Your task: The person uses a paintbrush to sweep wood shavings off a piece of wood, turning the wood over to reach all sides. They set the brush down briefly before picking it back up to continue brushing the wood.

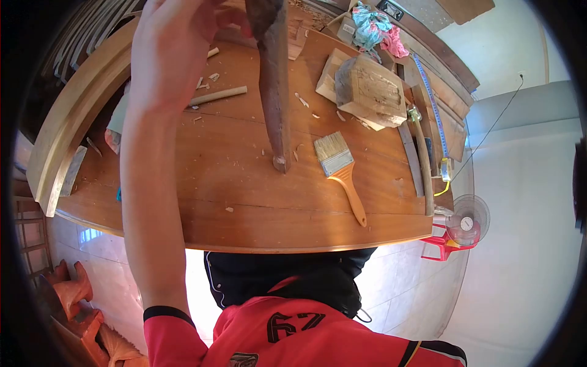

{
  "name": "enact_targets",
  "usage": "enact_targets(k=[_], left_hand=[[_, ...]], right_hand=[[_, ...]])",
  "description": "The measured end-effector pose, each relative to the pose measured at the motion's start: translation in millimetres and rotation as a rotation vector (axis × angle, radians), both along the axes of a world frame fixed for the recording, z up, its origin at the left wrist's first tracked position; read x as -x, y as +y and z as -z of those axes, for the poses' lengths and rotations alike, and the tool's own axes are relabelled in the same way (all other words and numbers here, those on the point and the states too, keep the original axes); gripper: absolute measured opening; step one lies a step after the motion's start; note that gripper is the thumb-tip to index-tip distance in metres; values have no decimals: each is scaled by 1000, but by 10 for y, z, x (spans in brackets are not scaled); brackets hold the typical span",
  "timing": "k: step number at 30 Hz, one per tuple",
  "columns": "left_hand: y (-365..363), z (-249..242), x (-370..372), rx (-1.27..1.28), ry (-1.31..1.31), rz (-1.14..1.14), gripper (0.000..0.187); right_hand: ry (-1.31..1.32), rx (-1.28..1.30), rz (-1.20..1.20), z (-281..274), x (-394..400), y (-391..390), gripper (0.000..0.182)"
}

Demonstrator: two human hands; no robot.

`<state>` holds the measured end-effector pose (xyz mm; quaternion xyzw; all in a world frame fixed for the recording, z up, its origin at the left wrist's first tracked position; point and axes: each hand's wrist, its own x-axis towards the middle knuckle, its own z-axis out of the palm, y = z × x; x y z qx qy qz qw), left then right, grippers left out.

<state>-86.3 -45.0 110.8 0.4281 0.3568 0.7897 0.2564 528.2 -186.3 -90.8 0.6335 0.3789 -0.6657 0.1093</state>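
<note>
My left hand point(177, 52) is raised at the top of the head view, its fingers curled beside a long, dark, tapered tool handle point(275, 101). The fingertips meet the handle's thicker upper part; the top of the tool is cut off by the view. Its narrow, rounded end points down over the brown wooden table point(238, 177). A flat paintbrush point(339, 171) with an orange handle lies to the right of that end. Farther back, a carved wooden block point(373, 92) rests on a lighter board. My right hand is out of view.
Wood shavings and a thin wooden stick point(218, 96) are scattered on the table. A curved wooden frame piece point(73, 128) stands at the left. At the right are a blue tape measure point(433, 104), wood strips, crumpled cloth point(373, 27) and a fan point(466, 221) on a red stool.
</note>
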Motion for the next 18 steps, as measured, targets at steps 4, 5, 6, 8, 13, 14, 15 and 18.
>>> enact_targets(k=[4, 5, 6, 8, 13, 14, 15, 18], left_hand=[[109, 136, 30, -33, 86, -141, 47], [113, 164, 61, -33, 101, -141, 46], [120, 188, 81, -48, 111, -138, 46], [144, 232, 95, -93, 126, -115, 46], [221, 248, 78, -122, 139, -205, 46], [234, 197, -27, -89, 90, -268, 46], [227, 180, -63, -84, 77, -274, 46], [167, 206, -57, -96, 50, -195, 46]], right_hand=[[-31, 22, -38, -2, -5, 74, 38], [-35, 35, -42, 16, -16, 79, 37], [-40, 50, -46, 26, -22, 86, 36], [-47, 75, -49, 49, -70, 58, 35], [-63, 122, -49, 78, -304, 9, 31], [-69, 131, -49, 78, -385, -8, 30], [-82, 141, -43, 64, -497, 0, 29], [-190, 135, 60, -188, -1047, 132, 27]])
